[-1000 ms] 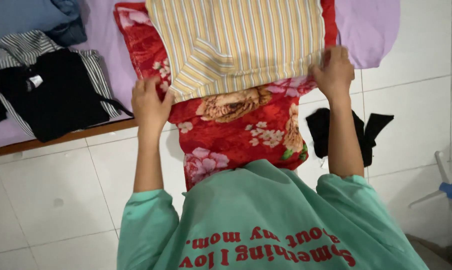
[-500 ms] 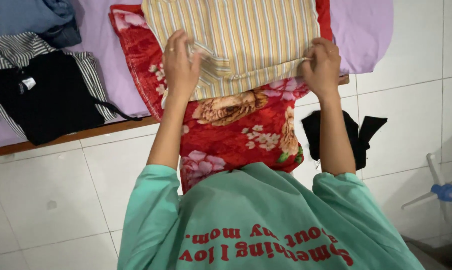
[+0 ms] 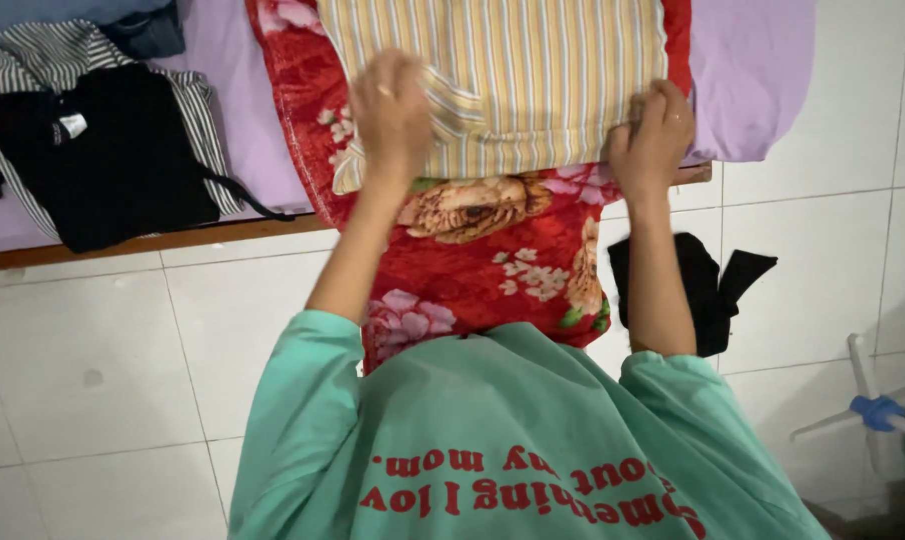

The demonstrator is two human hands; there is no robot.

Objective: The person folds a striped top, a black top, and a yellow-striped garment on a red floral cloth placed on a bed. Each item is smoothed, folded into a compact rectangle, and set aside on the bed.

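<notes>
A yellow and white striped garment [image 3: 533, 80] lies flat on a red floral blanket [image 3: 493, 260] that hangs over the bed's front edge. My left hand [image 3: 393, 115] is blurred; it grips a fold of the striped cloth near its lower left corner. The garment's lower right edge is pinched in my right hand [image 3: 653, 135]. My green sleeves fill the bottom of the view.
A black garment [image 3: 103, 160] lies on striped cloth [image 3: 33, 50] at the left of the lilac sheet [image 3: 753, 70]. A wooden bed rail [image 3: 123, 245] edges the white tiled floor [image 3: 93, 360]. A black cloth [image 3: 698, 285] lies on the floor, with a white stand [image 3: 873, 410] at the right.
My left hand rose from the blanket's left edge onto the striped garment and took a fold of it. My right hand stayed at the lower right edge.
</notes>
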